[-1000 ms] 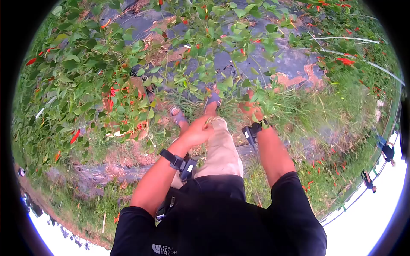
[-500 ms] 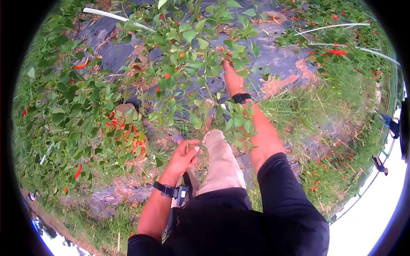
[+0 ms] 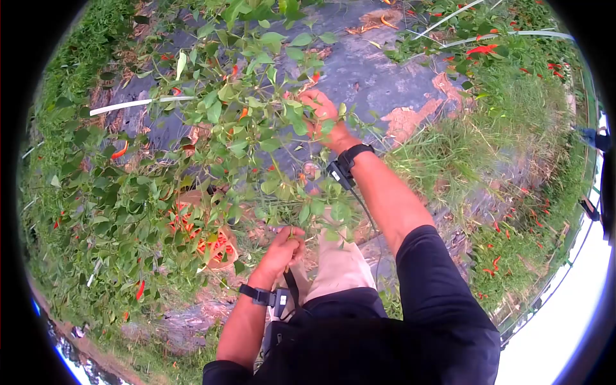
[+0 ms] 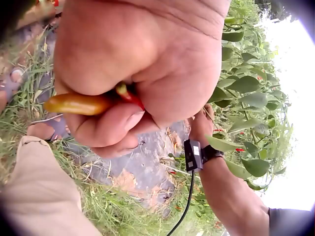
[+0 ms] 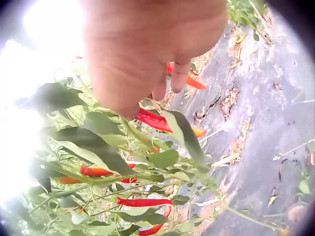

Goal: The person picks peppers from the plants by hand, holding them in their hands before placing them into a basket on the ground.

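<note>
Low in the head view, my left hand (image 3: 280, 251) has its fingers curled round chili peppers. The left wrist view shows an orange-brown chili pepper (image 4: 78, 104) sticking out past the fingers and a red chili pepper (image 4: 130, 97) with a green stem in the palm. My right hand (image 3: 324, 119) reaches forward into a leafy chili plant (image 3: 273, 138), its fingers curled among the stems. In the right wrist view a red chili pepper (image 5: 156, 121) is at its fingertips, and an orange-tipped pepper (image 5: 196, 83) shows beyond the fingers. Leaves partly hide the grip.
At the left, partly under leaves, stands a brown container (image 3: 194, 197) with many red chilies. Dark plastic mulch (image 3: 359, 83) covers the ground ahead. A white hoop rod (image 3: 138, 104) crosses the plants, grass (image 3: 443, 154) grows to the right, and people (image 3: 590, 208) stand far right.
My right hand has moved from low by the legs forward and then leftward into the plant. The left hand has drawn back from the knee, still holding peppers. The view has shifted along the row.
</note>
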Tool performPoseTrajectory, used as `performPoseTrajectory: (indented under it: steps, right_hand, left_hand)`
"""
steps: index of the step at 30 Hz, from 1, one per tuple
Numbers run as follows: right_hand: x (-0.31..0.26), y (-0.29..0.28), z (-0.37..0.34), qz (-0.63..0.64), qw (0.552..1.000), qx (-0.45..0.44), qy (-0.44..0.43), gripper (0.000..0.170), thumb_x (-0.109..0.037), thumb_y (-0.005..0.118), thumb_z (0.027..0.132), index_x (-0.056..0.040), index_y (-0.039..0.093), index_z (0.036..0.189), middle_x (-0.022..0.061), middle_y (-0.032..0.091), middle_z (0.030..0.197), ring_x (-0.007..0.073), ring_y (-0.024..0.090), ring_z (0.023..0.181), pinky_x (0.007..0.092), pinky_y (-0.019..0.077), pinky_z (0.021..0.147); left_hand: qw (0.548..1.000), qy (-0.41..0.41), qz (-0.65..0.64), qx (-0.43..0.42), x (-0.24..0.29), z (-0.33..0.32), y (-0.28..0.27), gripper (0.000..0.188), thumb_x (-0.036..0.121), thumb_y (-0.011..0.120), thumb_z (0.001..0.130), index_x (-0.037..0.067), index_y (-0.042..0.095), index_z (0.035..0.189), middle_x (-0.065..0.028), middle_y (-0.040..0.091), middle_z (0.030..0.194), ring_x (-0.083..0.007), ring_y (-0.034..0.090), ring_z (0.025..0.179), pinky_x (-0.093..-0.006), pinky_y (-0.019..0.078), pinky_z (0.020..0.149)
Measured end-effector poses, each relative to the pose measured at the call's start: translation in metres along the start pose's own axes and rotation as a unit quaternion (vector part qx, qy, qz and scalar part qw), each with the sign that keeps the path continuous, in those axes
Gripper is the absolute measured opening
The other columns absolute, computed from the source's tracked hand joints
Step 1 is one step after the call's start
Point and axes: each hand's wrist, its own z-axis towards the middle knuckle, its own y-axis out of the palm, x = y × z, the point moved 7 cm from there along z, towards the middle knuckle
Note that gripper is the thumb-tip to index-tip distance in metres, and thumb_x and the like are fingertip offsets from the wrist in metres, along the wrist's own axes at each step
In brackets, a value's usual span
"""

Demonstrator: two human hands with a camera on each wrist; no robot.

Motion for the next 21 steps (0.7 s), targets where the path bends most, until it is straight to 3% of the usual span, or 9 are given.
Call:
performPoseTrajectory:
  steps: [3,5,7,9,11,13,15,18,21]
  right_hand:
    - [-0.019,-0.002,-0.018,-0.179,0.970,-0.037,-0.161,0.036,-0.008,0.069,0.080,-0.0037,0.058,0.114,0.0121,0.063,0.103,0.0298,0.063,0.093,0.0405,0.0503,0.081]
    - [0.023,0.005,-0.041,-0.010,0.971,-0.169,0.168,0.034,-0.009,0.067,0.081,-0.0044,0.059,0.114,0.0127,0.063,0.102,0.0298,0.062,0.091,0.0399,0.0501,0.081]
    - [0.012,-0.008,-0.049,-0.159,0.971,-0.173,0.051,0.032,-0.013,0.068,0.082,-0.0058,0.059,0.112,0.0038,0.061,0.096,0.0191,0.059,0.085,0.0360,0.0494,0.077]
    - [-0.011,-0.020,-0.062,-0.036,0.976,-0.210,0.039,0.029,-0.010,0.064,0.074,-0.0092,0.055,0.102,0.0154,0.062,0.082,0.0378,0.063,0.080,0.0446,0.0484,0.065]
    - [-0.011,-0.025,-0.063,-0.040,0.972,-0.215,0.087,0.032,-0.010,0.065,0.071,-0.0116,0.059,0.103,0.0135,0.060,0.079,0.0375,0.062,0.079,0.0444,0.0481,0.065]
    - [-0.055,-0.040,-0.057,-0.321,0.928,-0.176,-0.073,0.033,-0.011,0.066,0.070,-0.0133,0.063,0.103,0.0142,0.059,0.079,0.0372,0.062,0.081,0.0441,0.0492,0.067]
    - [-0.051,-0.048,-0.060,-0.324,0.928,-0.169,-0.075,0.030,-0.012,0.065,0.071,-0.0128,0.065,0.101,0.0152,0.061,0.080,0.0371,0.062,0.080,0.0432,0.0503,0.070]
    - [-0.063,-0.065,-0.077,-0.309,0.932,-0.187,0.019,0.028,-0.010,0.063,0.074,-0.0123,0.066,0.102,0.0142,0.063,0.081,0.0387,0.062,0.081,0.0424,0.0507,0.071]
    - [-0.046,-0.073,-0.125,-0.070,0.955,-0.143,0.250,0.019,-0.009,0.061,0.085,-0.0074,0.065,0.103,0.0079,0.065,0.082,0.0232,0.065,0.073,0.0339,0.0514,0.064]
  left_hand:
    - [0.999,0.017,0.046,-0.013,0.005,0.003,0.006,0.021,0.009,0.052,0.094,0.002,0.051,0.113,-0.0025,0.053,0.071,-0.0079,0.044,0.051,-0.0228,0.0318,0.041]
    - [0.995,0.040,0.087,-0.012,0.012,0.010,0.010,0.019,0.013,0.054,0.096,0.003,0.052,0.111,-0.0014,0.054,0.069,-0.0075,0.045,0.050,-0.0226,0.0325,0.042]
    - [0.990,0.081,0.088,0.073,0.021,0.017,0.002,0.017,0.018,0.056,0.097,0.004,0.055,0.107,-0.0010,0.057,0.069,-0.0065,0.048,0.051,-0.0215,0.0341,0.043]
    - [0.991,0.092,0.076,0.066,0.029,0.020,0.008,0.016,0.016,0.056,0.096,0.005,0.055,0.107,-0.0017,0.059,0.071,-0.0066,0.049,0.052,-0.0210,0.0350,0.044]
    - [0.991,0.104,0.064,0.062,0.040,0.018,0.015,0.015,0.015,0.057,0.096,0.005,0.055,0.108,-0.0025,0.060,0.073,-0.0067,0.050,0.053,-0.0205,0.0360,0.045]
    - [0.989,0.099,0.100,0.054,0.044,0.016,0.027,0.020,0.015,0.053,0.098,0.007,0.051,0.116,-0.0014,0.060,0.076,-0.0068,0.050,0.054,-0.0191,0.0353,0.046]
    - [0.987,0.133,0.070,0.059,0.043,0.023,0.025,0.017,0.011,0.056,0.095,0.008,0.054,0.112,-0.0010,0.062,0.081,-0.0066,0.052,0.057,-0.0193,0.0367,0.047]
    - [0.982,0.170,-0.035,0.079,0.062,0.009,0.043,0.016,0.007,0.059,0.093,0.008,0.058,0.108,-0.0004,0.064,0.090,-0.0065,0.055,0.064,-0.0197,0.0394,0.050]
    - [0.972,0.206,-0.079,0.083,0.069,0.021,0.058,0.019,0.005,0.058,0.092,0.008,0.059,0.111,-0.0003,0.065,0.093,-0.0068,0.057,0.071,-0.0202,0.0417,0.055]
